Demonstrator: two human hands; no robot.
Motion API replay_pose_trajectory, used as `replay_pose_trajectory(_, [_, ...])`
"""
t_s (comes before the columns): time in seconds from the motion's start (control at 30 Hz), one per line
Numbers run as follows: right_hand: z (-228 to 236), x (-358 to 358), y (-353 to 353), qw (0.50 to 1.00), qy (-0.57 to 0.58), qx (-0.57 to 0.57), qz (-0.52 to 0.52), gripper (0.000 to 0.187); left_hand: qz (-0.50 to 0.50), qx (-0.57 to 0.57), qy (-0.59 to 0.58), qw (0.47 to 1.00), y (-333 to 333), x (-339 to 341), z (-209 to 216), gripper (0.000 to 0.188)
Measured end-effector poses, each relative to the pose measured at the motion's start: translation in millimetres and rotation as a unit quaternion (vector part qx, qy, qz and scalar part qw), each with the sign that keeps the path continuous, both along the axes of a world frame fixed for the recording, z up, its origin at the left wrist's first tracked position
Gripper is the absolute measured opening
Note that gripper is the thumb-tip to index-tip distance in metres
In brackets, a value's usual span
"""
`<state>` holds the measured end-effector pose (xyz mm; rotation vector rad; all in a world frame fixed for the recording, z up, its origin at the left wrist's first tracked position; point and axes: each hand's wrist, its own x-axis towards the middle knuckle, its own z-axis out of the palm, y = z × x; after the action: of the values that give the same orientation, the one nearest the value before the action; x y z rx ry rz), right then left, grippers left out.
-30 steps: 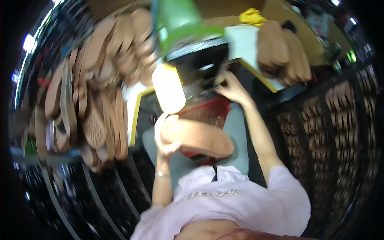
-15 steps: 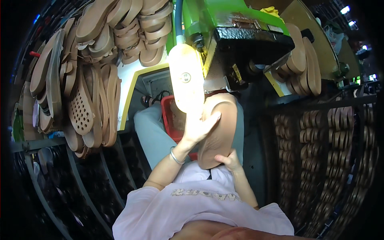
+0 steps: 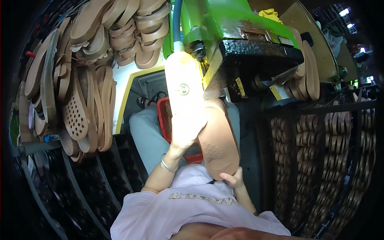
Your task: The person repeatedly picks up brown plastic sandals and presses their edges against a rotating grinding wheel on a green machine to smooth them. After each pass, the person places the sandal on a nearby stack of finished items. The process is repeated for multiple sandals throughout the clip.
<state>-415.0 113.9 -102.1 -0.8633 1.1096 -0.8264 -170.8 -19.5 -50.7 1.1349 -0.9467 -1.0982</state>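
A tan slide sandal [image 3: 219, 140] lies lengthwise over my lap, its smooth broad face with a patch of small bumps turned up. My right hand [image 3: 234, 179] pinches its near end, thumb on top and the other fingers underneath. Along the sandal's left edge, my left hand [image 3: 187, 130] grips toward the far end; its fingers are partly hidden and washed out by glare. A bright white lamp [image 3: 183, 82] hangs just above that hand. The sandal's far end sits beneath the edge of a green and black machine [image 3: 256, 52].
Tan sandals [image 3: 76, 116] are heaped on the table at left, more [image 3: 310, 72] at right. A red basket [image 3: 163, 120] stands between my knees. Racks of tan sandals [image 3: 308, 160] line the right side; a metal rack [image 3: 80, 180] with dark items stands at left.
The sandal has swung so its near end points further right. My left hand has shifted left and slightly nearer me along its edge; my right hand moved slightly nearer me with the sandal's end.
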Motion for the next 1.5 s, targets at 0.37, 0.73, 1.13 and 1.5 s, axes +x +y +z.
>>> replay_pose_trajectory(0.37, [28.1, -46.3, -48.7, 0.956, 0.059, -0.187, -0.216, 0.04, -0.01, -0.046, 0.032, 0.998, 4.2, 0.7, -13.3, 0.022])
replay_pose_trajectory(0.73, [59.7, -42.6, -177.8, 0.945, -0.067, -0.205, -0.244, 0.03, -0.016, -0.008, 0.019, 1.0, 7.0, 17.8, 22.3, 0.022])
replay_pose_trajectory(1.13, [65.7, 23.7, -176.5, 0.968, -0.084, -0.159, -0.172, 0.03, 0.058, 0.014, 0.098, 0.993, 38.5, 80.1, 21.9, 0.035])
replay_pose_trajectory(1.5, [73.7, 75.3, -174.8, 0.982, -0.096, -0.147, -0.074, 0.026, 0.134, 0.101, 0.161, 0.973, 100.0, 110.7, -9.5, 0.041])
